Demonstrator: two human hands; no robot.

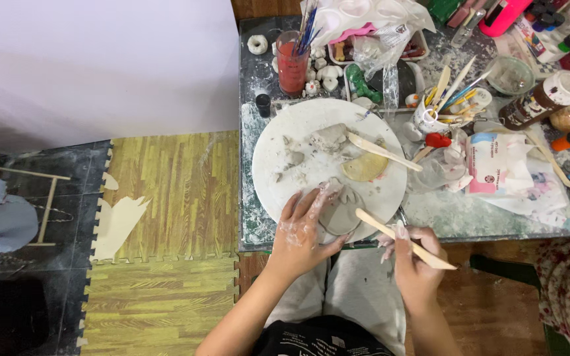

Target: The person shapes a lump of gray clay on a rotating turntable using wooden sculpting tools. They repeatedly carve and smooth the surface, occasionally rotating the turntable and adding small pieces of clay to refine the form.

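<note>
A round white board smeared with clay lies on the table. On its near edge sits a flat grey clay piece. My left hand, dusted with clay, rests on the left side of that piece and presses it. My right hand holds a flat wooden modelling tool, whose tip points at the clay piece's right edge. A second wooden tool lies across the board beside a yellowish disc and a grey clay lump.
The marbled table is crowded at the back and right: a red cup of brushes, small white figures, a mug of tools, paint bottles, a tissue pack. Yellow wood-pattern foam mats cover the floor at left.
</note>
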